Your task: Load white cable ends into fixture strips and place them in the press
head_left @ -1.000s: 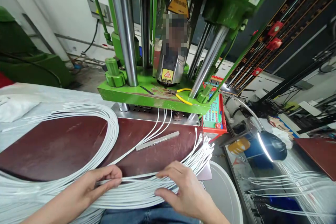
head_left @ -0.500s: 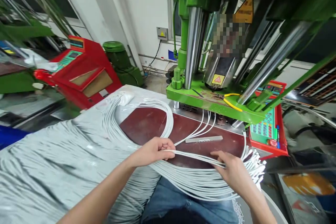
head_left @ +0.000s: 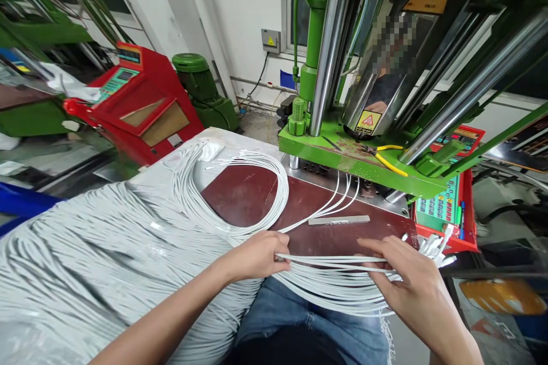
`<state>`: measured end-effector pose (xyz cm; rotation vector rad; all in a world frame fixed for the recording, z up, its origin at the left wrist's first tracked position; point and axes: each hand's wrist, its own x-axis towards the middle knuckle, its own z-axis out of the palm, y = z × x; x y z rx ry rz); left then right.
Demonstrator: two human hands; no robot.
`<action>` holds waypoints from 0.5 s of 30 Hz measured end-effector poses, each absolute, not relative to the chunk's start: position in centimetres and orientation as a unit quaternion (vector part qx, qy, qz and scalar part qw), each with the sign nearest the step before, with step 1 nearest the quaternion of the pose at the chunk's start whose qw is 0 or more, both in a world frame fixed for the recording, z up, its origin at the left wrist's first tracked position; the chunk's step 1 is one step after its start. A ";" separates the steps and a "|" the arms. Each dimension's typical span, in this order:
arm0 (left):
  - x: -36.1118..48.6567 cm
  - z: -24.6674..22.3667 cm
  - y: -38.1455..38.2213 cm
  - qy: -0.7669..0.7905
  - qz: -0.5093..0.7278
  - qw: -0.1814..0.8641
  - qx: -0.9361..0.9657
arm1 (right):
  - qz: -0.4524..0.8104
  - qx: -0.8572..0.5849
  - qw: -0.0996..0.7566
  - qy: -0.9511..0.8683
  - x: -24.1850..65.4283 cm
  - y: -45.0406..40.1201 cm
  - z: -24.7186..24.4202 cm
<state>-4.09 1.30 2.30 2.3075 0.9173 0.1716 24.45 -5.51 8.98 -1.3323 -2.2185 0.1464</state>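
Several white cables (head_left: 329, 260) run nearly level between my two hands. My left hand (head_left: 262, 255) is closed, pinching them at their left. At the right, my right hand (head_left: 406, 274) has its fingers and thumb curled around the same strands. Just below hangs a thick bundle of white cables (head_left: 329, 288), drooping over my lap. Behind my left hand lies a looped coil of white cable (head_left: 280, 194) on the brown board (head_left: 240, 188). Pale connector ends (head_left: 439, 246) stick out beyond my right hand.
A green press (head_left: 363, 165) stands ahead, with a few cables leading under its plate and yellow-handled pliers (head_left: 391, 162) on top. A metal bar (head_left: 339, 220) lies on the board. A large cable pile (head_left: 128, 256) covers the left. Red control boxes (head_left: 149, 108) stand around.
My right hand has shifted right and its fingers have moved along the cables. My left hand is slightly lower. The view has tilted a little, and the machine sits further right.
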 end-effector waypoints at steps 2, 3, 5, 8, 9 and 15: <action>-4.2 2.2 1.1 0.336 0.068 0.302 0.889 | 0.070 -0.502 0.250 -0.825 24.5 -5.2 9.0; -4.2 2.2 1.0 0.333 0.070 0.293 0.893 | 0.084 -0.513 0.227 -0.824 24.6 -5.0 8.7; -4.3 2.1 1.0 0.331 0.074 0.287 0.896 | 0.121 -0.544 0.166 -0.814 25.0 -4.4 7.9; -4.3 1.9 1.0 0.326 0.076 0.300 0.893 | 0.170 -0.579 0.087 -0.793 25.8 -3.9 6.4; -4.3 1.8 1.0 0.324 0.075 0.306 0.892 | 0.179 -0.585 0.072 -0.788 26.0 -3.9 6.2; -4.2 2.3 1.4 0.317 0.102 0.362 0.871 | 0.188 -0.587 0.083 -0.783 26.2 -4.7 7.5</action>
